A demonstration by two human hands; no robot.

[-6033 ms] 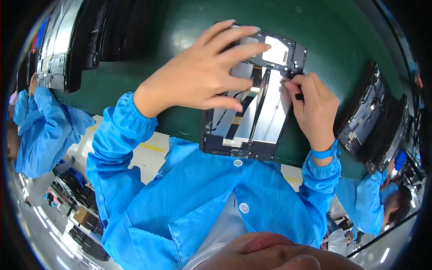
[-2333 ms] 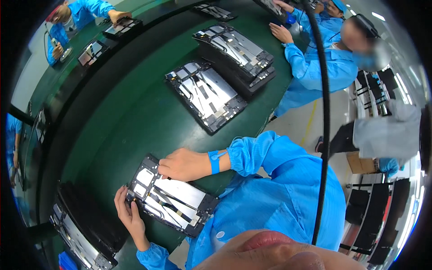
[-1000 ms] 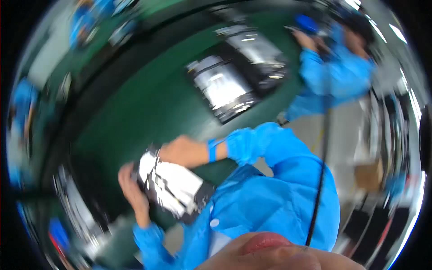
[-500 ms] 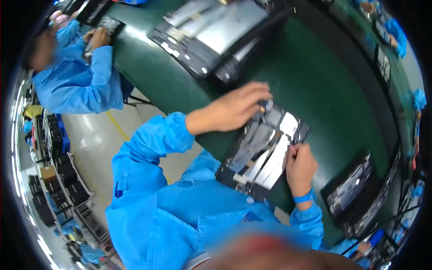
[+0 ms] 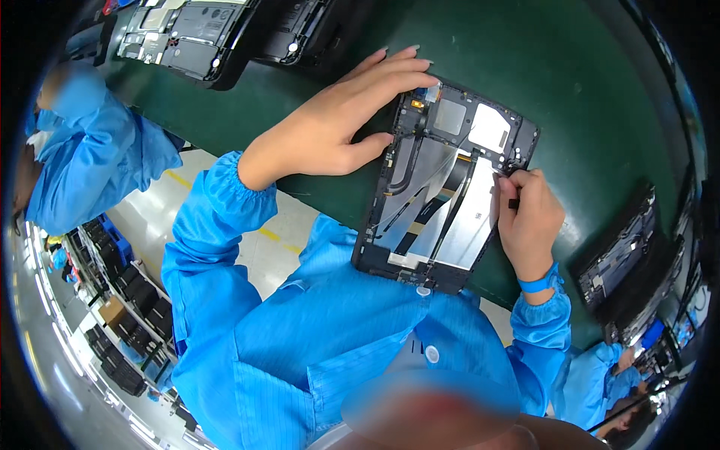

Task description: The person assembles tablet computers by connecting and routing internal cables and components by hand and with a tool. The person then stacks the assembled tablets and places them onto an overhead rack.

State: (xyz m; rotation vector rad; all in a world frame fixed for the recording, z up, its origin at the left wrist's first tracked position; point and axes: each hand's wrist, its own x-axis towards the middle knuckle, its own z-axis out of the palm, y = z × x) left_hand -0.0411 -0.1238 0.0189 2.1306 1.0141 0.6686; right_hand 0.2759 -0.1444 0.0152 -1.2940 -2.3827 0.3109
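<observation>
Open tablet chassis [image 5: 442, 187] lies flat on green bench [image 5: 600, 112], at its near edge, just ahead of the person's chest. Left hand [image 5: 345, 124] spread, fingers pressing the chassis's upper left corner. Right hand [image 5: 529, 217] at right edge, fingertips pinched on a small dark part [image 5: 514, 202]. More chassis trays [image 5: 187, 34] far left.

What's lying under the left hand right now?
The left hand rests flat on the opened tablet frame's upper-left corner and the green table. Whatever lies beneath the palm is hidden.
</observation>
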